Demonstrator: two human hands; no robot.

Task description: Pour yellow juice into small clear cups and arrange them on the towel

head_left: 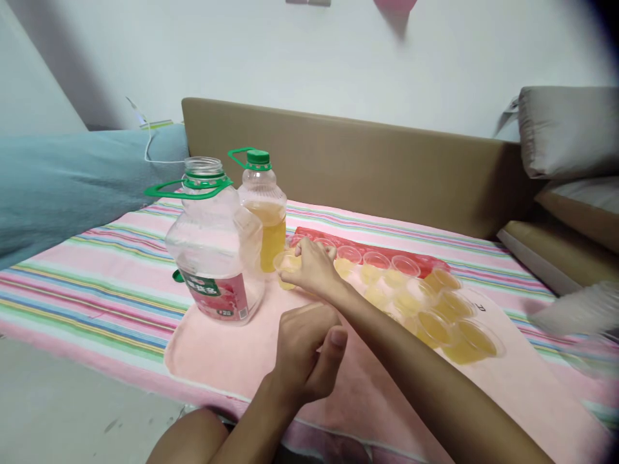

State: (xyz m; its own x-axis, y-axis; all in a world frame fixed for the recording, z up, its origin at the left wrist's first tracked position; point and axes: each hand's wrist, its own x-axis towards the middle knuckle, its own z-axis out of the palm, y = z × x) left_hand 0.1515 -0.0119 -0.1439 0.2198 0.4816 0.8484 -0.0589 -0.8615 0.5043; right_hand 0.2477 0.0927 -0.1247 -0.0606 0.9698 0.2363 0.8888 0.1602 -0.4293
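Note:
My right hand (314,265) reaches across to the left end of the cups, its fingers closed on the rim of a clear plastic cup (286,263) with pale yellow liquid. Nearer to me, my left hand (309,351) is curled into a loose fist over the pink cloth (217,357), with nothing visible in it. A large uncapped clear bottle (207,238) with a green handle stands at the left. Behind it is a green-capped bottle (271,222) partly filled with yellow liquid. Several cups of yellow liquid (469,341) spread to the right; my right forearm hides some.
A red plastic sheet (367,245) lies behind the cups. A green cap (178,276) rests beside the large bottle. Stacked clear cups (580,308) lie at the right, near cushions (570,132). A brown board (348,164) borders the striped cover (97,277) at the back.

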